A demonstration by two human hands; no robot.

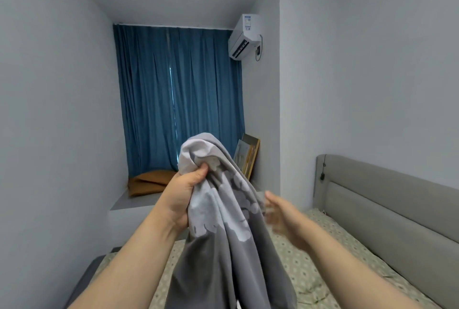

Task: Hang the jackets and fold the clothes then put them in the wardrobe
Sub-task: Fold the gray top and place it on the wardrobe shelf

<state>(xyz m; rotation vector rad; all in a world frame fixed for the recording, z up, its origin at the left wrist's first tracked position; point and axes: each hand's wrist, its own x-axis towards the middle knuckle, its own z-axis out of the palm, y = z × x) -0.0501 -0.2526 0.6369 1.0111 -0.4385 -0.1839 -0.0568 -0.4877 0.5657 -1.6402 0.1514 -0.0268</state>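
left hand (pixel 185 192) clenches grey printed shirt (pixel 223 234) | right hand (pixel 280 211), 3 o'clock, fingers straight, blurred | risk: bunched grip, shirt slips

Single head-worn wide-angle view, facing forward toward the curtain (pixel 178 100), bed (pixel 347 240) close below, edges probably lens-bent.

Garment (pixel 223 234): soft matt grey cloth, paler print. Curtain (pixel 178 97): blue cloth, pleated, matt. Headboard (pixel 385 209): grey fabric upholstery. Bed sheet (pixel 298 266): patterned cloth. Air conditioner (pixel 244 36): smooth white plastic.
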